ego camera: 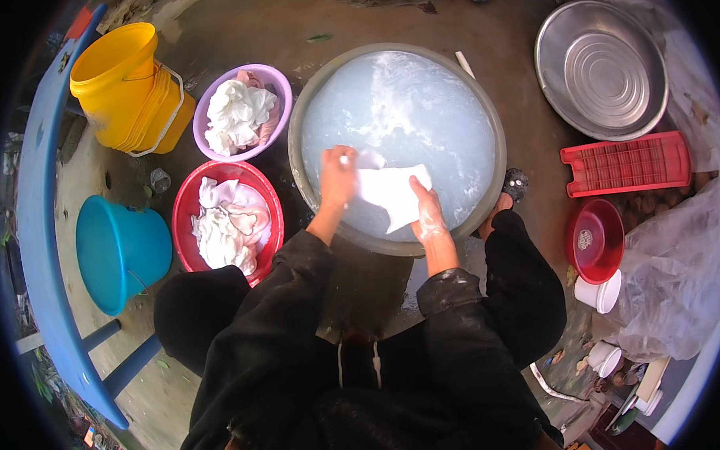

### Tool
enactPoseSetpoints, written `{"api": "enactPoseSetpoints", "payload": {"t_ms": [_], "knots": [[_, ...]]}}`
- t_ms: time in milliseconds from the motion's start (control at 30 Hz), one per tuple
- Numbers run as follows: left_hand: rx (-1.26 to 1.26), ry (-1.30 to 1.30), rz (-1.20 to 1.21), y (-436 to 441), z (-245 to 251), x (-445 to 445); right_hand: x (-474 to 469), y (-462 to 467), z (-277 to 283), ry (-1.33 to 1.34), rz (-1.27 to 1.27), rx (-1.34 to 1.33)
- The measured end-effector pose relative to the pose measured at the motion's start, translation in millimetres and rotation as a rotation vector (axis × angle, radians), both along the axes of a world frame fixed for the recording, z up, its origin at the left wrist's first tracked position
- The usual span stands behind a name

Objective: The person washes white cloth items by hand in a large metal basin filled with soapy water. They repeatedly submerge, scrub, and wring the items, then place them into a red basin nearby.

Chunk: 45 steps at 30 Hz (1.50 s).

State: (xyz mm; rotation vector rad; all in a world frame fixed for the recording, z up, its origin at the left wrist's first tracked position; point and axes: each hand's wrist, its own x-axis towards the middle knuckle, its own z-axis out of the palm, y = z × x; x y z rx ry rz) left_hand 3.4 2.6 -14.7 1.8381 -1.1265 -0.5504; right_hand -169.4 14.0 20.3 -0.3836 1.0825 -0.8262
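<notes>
A white cloth (388,191) is stretched between my two hands above a large round basin (297,162) of cloudy, soapy water (446,127). My right hand (428,213) grips its right side, thumb on top, with suds on the wrist. My left hand (337,175) is closed at the cloth's left end, slightly blurred, with foam on its fingers. To the left, a purple basin (285,88) holds white and pink wet cloths (237,113). Nearer to me, a red basin (181,225) holds more white and pale pink cloths (232,220).
Yellow buckets (126,90), a teal bucket (126,251) and a blue bench (44,206) stand left. On the right are a metal basin (604,67), a red plastic rack (628,163), a small red bowl (595,240), white tubs (600,291) and clear plastic sheeting (665,274). The floor is wet.
</notes>
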Motion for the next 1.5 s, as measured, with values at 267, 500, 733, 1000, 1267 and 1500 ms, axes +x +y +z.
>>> {"api": "enactPoseSetpoints", "payload": {"t_ms": [267, 500, 733, 1000, 1267, 1500], "knots": [[0.215, 0.160, -0.450, 46, 69, -88, -25, 0, -74, -0.335, 0.006, -0.034], [0.402, 0.155, -0.186, 15, 47, -34, 50, 4, -15, 0.085, -0.124, -0.115], [0.453, -0.076, -0.364, 21, 36, -24, 27, -1, -3, 0.270, 0.011, 0.112], [0.233, 0.695, -0.697, 11, 51, 8, -1, -23, 58, 0.210, 0.248, -0.217], [0.344, 1.003, -0.625, 10, 48, 39, -31, -20, 79, 0.357, 0.593, -0.398], [0.069, 0.966, -0.252, 10, 39, 51, -23, -11, 65, -0.025, 0.212, -0.177]]}}
